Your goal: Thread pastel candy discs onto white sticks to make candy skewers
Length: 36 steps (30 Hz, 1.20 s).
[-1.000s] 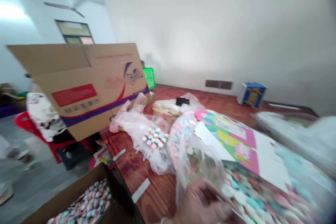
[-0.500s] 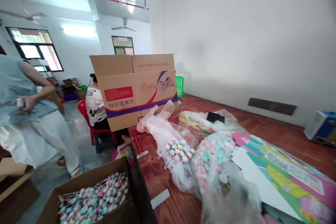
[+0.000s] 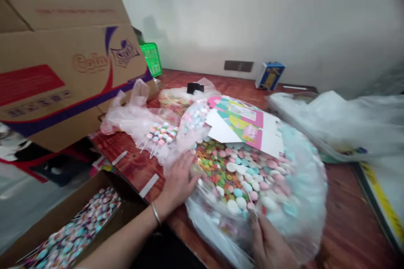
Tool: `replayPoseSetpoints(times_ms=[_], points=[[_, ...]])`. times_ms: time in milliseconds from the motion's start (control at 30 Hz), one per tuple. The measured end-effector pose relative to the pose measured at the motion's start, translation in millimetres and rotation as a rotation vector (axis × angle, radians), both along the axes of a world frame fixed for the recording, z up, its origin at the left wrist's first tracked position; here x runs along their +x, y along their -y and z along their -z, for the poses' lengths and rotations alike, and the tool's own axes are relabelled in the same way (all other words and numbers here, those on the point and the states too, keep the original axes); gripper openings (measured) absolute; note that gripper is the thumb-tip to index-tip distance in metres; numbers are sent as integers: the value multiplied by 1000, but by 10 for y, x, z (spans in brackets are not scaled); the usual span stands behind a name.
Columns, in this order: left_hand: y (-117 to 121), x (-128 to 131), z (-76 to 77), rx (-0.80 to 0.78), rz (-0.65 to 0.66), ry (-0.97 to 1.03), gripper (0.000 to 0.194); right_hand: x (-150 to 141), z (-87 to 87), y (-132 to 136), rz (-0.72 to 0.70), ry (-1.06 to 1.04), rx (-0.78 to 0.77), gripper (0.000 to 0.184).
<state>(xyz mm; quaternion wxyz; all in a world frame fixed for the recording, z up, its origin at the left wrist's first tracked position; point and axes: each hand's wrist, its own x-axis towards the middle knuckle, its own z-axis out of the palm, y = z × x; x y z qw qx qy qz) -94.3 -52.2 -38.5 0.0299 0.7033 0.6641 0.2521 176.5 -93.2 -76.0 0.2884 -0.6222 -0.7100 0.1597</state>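
Pinched a thin pale stick [image 3: 250,200] between the thumb and fingers of the right hand [image 3: 269,241], over the near side of the candy discs [image 3: 248,176], white, pink and pale blue. Could not make out the ends of the stick through the blur. Spread the left hand [image 3: 179,176], thumb apart from the fingers, against the crumpled plastic beside the candy rings [image 3: 213,166]. Wore a bangle [image 3: 155,214] on the left wrist. Saw the green, orange and yellow rings heaped just left of the discs, with a clear plastic bag [image 3: 311,218] bulging on the right. Noted a colourful printed card [image 3: 246,122] lying across the far side of the discs. Found threaded candy sticks [image 3: 162,133] grouped on pale plastic, past the left hand. Glimpsed a blue box [image 3: 270,76] farther back on the reddish tabletop [image 3: 342,201], near the wall, and a green basket [image 3: 151,59] behind a large carton [image 3: 63,63] marked "Cola". Spotted an open box [image 3: 38,229] full of small colourful candies below the tabletop's left edge.
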Motion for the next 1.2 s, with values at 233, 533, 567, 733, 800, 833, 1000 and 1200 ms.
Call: replayPoseSetpoints(times_ms=[233, 533, 567, 733, 800, 833, 1000, 1200], points=[[124, -168, 41, -23, 11, -54, 64, -118, -18, 132, 115, -227, -51, 48], [18, 353, -403, 130, 211, -20, 25, -279, -326, -41, 130, -185, -58, 46], [-49, 423, -405, 108, 276, 40, 23, -272, -341, -44, 153, -166, -61, 48], [-433, 642, -302, -10, 364, 138, 19, -98, -339, 20, 318, -121, -145, 48], [-546, 694, -265, -4, 373, 138, 21, -31, -338, 37, 319, -101, -113, 44], [-588, 718, -254, 0, 380, 141, 22, -11, -343, 32, 302, -91, -81, 41], [-704, 845, -232, 3, 463, 129, 27, -50, -405, -166, 255, -39, 73, 35], [-682, 926, -212, 22, 534, 69, 28, -224, -426, -544, 198, 83, -6, 26]])
